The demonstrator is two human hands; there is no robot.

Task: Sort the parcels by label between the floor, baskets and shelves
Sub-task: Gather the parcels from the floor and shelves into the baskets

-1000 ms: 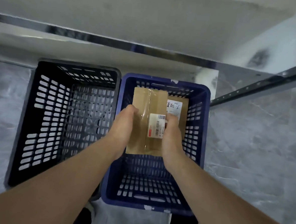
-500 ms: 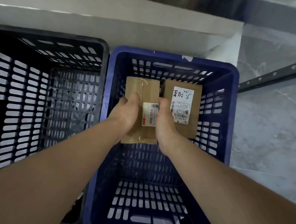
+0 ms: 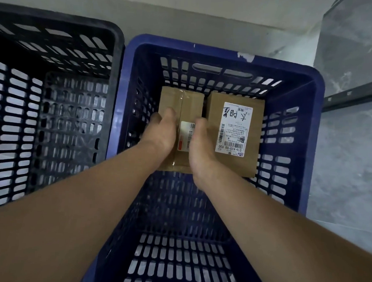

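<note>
Cardboard, brown, two items; head view only.

Item one: taped parcel [image 3: 183, 105] with a small barcode label, held between your left grip [image 3: 162, 135] and right grip [image 3: 202, 146]. Each grip is closed on a long side, thumb on the top face, fingers tucked down the flank out of sight. The parcel sits directly between the grips, its far end projecting beyond them. You cannot tell whether its underside touches the basket bottom.

Item two: labelled parcel [image 3: 233, 130], just outside your right grip, lying flat in the blue basket [image 3: 218, 53], touching or nearly touching item one.

Black basket [image 3: 57, 21]: outside your left grip, rim against the blue one.

Progress, as a judgement: one parcel sorted, a second at the point of deposit, release not yet made. Other parcels and shelf contents are out of view, so you cannot count the balance.
</note>
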